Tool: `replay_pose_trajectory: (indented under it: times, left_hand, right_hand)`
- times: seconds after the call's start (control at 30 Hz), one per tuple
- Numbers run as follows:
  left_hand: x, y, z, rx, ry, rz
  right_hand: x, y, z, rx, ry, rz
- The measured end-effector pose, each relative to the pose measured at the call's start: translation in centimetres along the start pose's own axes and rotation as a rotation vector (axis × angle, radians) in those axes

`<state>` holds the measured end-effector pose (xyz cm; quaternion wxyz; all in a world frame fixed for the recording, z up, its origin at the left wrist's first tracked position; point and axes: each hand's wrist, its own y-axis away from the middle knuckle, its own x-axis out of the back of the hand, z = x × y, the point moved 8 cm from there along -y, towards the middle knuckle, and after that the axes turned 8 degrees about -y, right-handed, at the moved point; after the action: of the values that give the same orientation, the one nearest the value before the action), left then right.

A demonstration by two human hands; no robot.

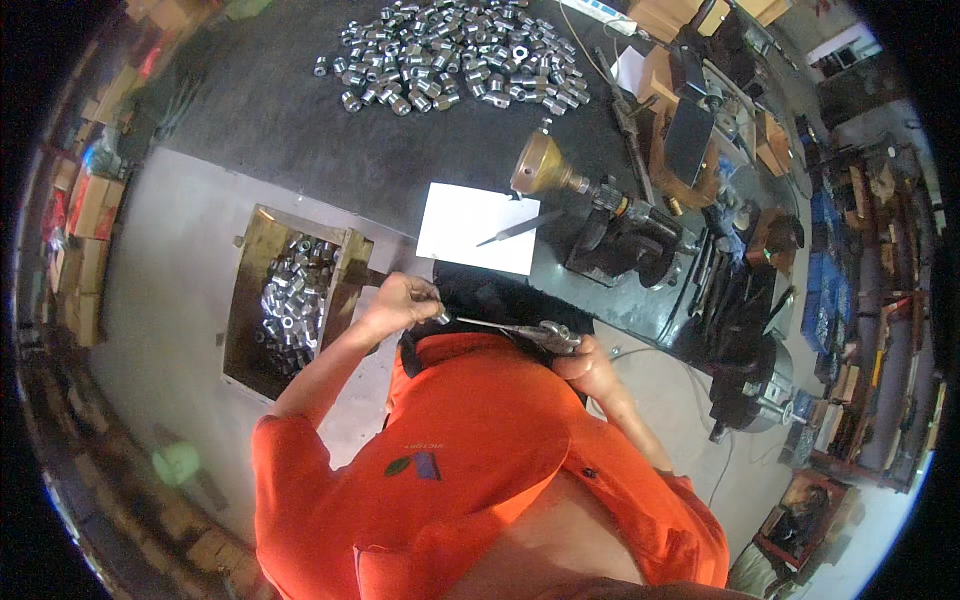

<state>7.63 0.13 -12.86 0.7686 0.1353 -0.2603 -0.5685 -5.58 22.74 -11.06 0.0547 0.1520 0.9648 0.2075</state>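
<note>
Close in front of my body, my left hand point(405, 303) pinches a small metal fitting point(442, 316) between thumb and fingertips. Wrapped round the body of a grey metal hand tool point(545, 338) is my right hand point(588, 365). The tool's thin straight shaft points left, its tip close to the fitting; whether they touch I cannot tell. Past my hands, a white sheet point(465, 225) lies on the dark bench, with a slim dark file-like tool point(515, 231) across its right edge. Similar shiny fittings form a large pile point(460, 60) at the far side of the bench.
A wooden box point(245, 300) with more fittings stands left of my left arm, below bench level. To the right of the sheet are a brass-coloured cone-shaped piece point(540, 165) and a dark clamping fixture point(625, 235). Tools crowd the bench's right side; a chuck-like machine part point(755, 385) juts out there.
</note>
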Motion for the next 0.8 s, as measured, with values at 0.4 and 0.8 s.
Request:
replay_pose_trajectory:
  times: [0.4, 0.8]
  left_hand:
    - [-1.3, -2.4, -3.8, 0.005, 0.342, -0.15]
    - [5.6, -1.4, 11.6, -0.458, 0.341, 0.064]
  right_hand:
    - [1.2, -1.0, -0.7, 0.16, 0.239, 0.105]
    - [-1.5, -5.6, 2.2, 0.068, 0.448, -0.133]
